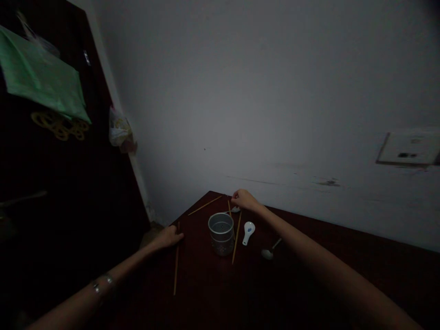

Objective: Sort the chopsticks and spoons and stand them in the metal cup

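Note:
At the left side of the dark red table, my left hand (168, 237) is closed around the upper part of a wooden chopstick (176, 270). My right hand (244, 200) is near the table's back edge with its fingers pinched together; whatever they hold, if anything, is too small to make out. Just below those fingers lies a metal spoon (235, 209). Between my hands stands a silver perforated metal utensil holder (222, 238), upright, with nothing visible inside. One chopstick (237, 240) lies along its right side, and another (229, 207) is partly hidden behind it.
A further chopstick (205, 205) lies near the back left edge. Right of the holder are a white ceramic spoon (248, 232) and a second metal spoon (268, 253). The wall (268, 114) borders the table (319, 233); a dark door (85, 183) stands at left.

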The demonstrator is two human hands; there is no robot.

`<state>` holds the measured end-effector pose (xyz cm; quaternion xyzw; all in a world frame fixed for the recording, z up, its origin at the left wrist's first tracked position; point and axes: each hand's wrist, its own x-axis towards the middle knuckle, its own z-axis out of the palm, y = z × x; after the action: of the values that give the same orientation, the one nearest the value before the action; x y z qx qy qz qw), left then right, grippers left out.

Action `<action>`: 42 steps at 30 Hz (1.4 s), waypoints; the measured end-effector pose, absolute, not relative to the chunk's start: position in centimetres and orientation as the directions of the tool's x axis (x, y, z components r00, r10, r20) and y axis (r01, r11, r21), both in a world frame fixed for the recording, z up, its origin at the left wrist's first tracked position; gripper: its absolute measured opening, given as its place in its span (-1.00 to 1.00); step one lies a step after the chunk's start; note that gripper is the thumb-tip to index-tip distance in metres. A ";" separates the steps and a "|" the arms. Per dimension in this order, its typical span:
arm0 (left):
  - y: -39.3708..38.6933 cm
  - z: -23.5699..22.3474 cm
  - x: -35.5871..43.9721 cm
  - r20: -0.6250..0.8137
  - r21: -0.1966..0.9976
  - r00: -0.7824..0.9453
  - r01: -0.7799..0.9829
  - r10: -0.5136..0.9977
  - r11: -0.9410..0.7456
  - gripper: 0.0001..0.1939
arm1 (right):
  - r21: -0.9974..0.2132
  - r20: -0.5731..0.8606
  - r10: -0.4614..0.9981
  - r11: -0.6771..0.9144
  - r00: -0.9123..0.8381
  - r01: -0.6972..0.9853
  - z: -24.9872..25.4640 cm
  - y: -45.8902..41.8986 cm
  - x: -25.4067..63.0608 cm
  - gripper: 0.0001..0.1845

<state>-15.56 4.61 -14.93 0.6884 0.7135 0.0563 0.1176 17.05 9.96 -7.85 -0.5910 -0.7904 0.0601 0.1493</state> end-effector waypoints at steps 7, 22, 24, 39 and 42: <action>4.9 -14.8 -15.3 -0.111 0.127 -0.031 0.991 0.993 0.045 -0.65 | -0.104 0.136 0.899 0.430 -0.416 0.897 -9.7 15.8 12.3 -0.72; 5.1 -14.4 -15.0 -0.126 0.136 -0.024 0.990 0.992 0.042 -0.62 | 0.159 0.175 0.753 0.614 -0.635 0.773 -14.4 19.2 8.7 -0.63; 5.2 -14.5 -15.1 -0.132 0.157 -0.020 0.987 0.991 0.041 -0.63 | 0.187 0.164 0.727 0.641 -0.667 0.745 -14.7 19.4 8.4 -0.66; 4.8 -14.1 -15.2 -0.131 0.269 0.017 0.963 0.991 0.019 -0.68 | 0.343 0.220 0.668 0.629 -0.711 0.698 -12.9 18.6 9.5 -0.75; 5.0 -14.4 -15.4 -0.148 0.284 0.057 0.959 0.987 -0.013 -0.64 | 0.351 0.254 0.699 0.578 -0.669 0.737 -10.9 18.0 11.4 -0.75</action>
<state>-15.43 5.02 -14.40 0.7101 0.6851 0.0461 0.1558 11.40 18.00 -10.95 -0.4045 -0.8872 -0.2178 0.0437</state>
